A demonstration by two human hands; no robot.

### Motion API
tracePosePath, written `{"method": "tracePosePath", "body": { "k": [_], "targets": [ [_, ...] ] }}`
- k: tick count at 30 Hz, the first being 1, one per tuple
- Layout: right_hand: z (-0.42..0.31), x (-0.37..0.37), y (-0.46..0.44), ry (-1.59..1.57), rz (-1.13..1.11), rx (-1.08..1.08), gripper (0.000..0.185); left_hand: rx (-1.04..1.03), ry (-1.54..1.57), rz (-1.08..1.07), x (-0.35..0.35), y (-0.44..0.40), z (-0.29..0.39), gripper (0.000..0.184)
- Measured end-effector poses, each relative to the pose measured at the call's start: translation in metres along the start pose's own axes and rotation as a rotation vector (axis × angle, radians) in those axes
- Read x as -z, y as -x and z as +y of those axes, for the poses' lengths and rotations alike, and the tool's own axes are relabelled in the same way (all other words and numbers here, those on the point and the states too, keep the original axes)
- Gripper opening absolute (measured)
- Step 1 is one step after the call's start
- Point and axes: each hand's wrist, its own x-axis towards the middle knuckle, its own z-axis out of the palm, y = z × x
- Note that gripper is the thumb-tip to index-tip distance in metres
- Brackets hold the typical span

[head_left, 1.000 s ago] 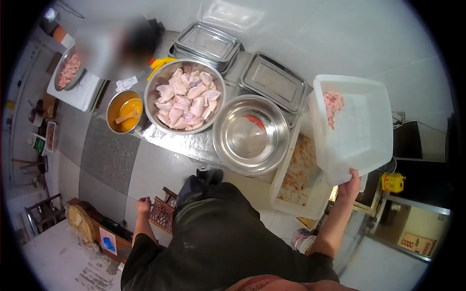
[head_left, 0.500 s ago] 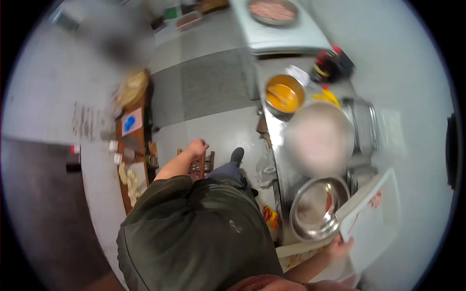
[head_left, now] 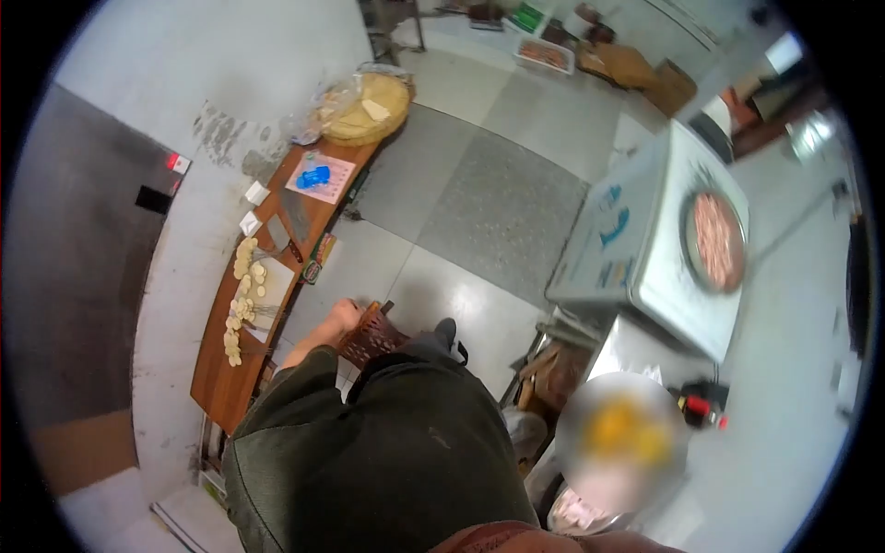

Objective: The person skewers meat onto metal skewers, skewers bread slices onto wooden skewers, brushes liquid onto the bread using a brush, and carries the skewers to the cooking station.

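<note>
Shifted since the earlier frame: the view has swung leftward, and the right hand and its white tub have left it. Left-hand fingers [head_left: 350, 307] are curled together; whether they grip anything cannot be told. Nearest to the left hand [head_left: 347, 315], at about four o'clock, stands a brown lattice-sided item [head_left: 371, 339], contact unconfirmed. Judged light, stiff and not slippery; best held by its upper rail. Its visible end points towards one o'clock; clothing hides the rest, so its long axis is undetermined. Farther out, nine o'clock: worktop [head_left: 219, 392] with pale slices [head_left: 243, 300]. Two o'clock: white appliance [head_left: 608, 230] bearing meat [head_left: 717, 241].
</note>
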Motion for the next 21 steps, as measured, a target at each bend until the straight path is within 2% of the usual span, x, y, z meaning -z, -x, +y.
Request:
{"method": "tracePosePath", "body": {
  "k": [1, 6, 8, 9, 10, 11, 13, 15, 17, 20, 21],
  "targets": [
    [-0.065, -0.01, -0.06, 0.087, -0.126, 0.099, 0.051, 0.071, 0.111, 0.023, 0.018, -0.011, -0.003, 0.038],
    [-0.124, -0.068, -0.203, 0.174, -0.223, 0.333, 0.049, -0.011, 0.217, 0.246, 0.122, -0.053, 0.048, 0.037],
    [-0.104, -0.038, -0.21, 0.121, -0.189, 0.332, 0.045, 0.047, 0.436, 0.318, 0.131, -0.092, 0.044, 0.035],
    [-0.084, -0.017, -0.214, 0.076, -0.159, 0.303, 0.043, 0.008, 0.447, 0.38, 0.133, -0.104, 0.041, 0.034],
    [-0.057, 0.015, -0.21, 0.004, -0.095, 0.248, 0.041, -0.003, 0.55, 0.414, 0.145, -0.092, 0.055, 0.032],
    [-0.027, 0.048, -0.213, -0.081, -0.013, 0.186, 0.039, 0.014, 0.526, 0.433, 0.148, -0.095, 0.053, 0.03],
    [0.017, 0.11, -0.237, -0.255, 0.192, 0.09, 0.035, 0.21, 0.585, 0.48, 0.142, -0.094, 0.048, 0.033],
    [0.023, 0.159, -0.279, -0.375, 0.352, 0.075, 0.031, 0.383, 0.553, 0.389, 0.137, -0.077, 0.043, 0.036],
    [-0.013, 0.168, -0.345, -0.415, 0.33, 0.157, 0.026, 0.391, 0.624, 0.525, 0.079, -0.08, 0.003, 0.038],
    [-0.116, 0.103, -0.479, -0.324, 0.048, 0.372, 0.022, 0.683, 0.755, 0.482, 0.041, -0.047, 0.036, 0.04],
    [-0.163, 0.077, -0.513, -0.169, -0.067, 0.501, 0.022, 0.744, 0.8, 0.464, 0.027, -0.045, 0.043, 0.039]
  ]
}}
